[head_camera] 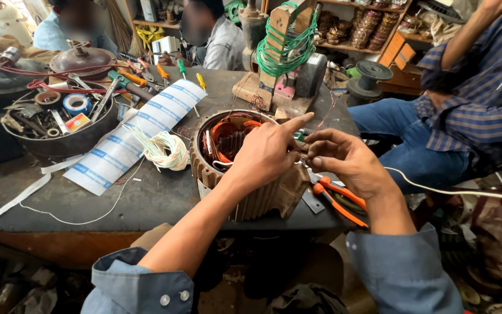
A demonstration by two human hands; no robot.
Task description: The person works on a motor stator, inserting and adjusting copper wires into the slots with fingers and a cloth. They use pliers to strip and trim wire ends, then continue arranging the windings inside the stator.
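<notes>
The left hand (pixel 265 152) lay on the motor housing (pixel 245 168), forefinger out, gripping nothing; the right hand (pixel 344 160) pinched something too small to tell, above orange pliers (pixel 338 200) on the bench (pixel 146 197).

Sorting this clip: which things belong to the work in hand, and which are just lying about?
In hand: left hand and right hand meeting at the rim of the ribbed motor housing, with its orange windings.

Lying about: orange-handled pliers, cord bundle, paper strip, bowl of tools, green wire.

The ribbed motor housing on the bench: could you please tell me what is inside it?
Inside the ribbed motor housing are orange windings and dark slots. The left hand covers its right side, hiding the rest.
</notes>
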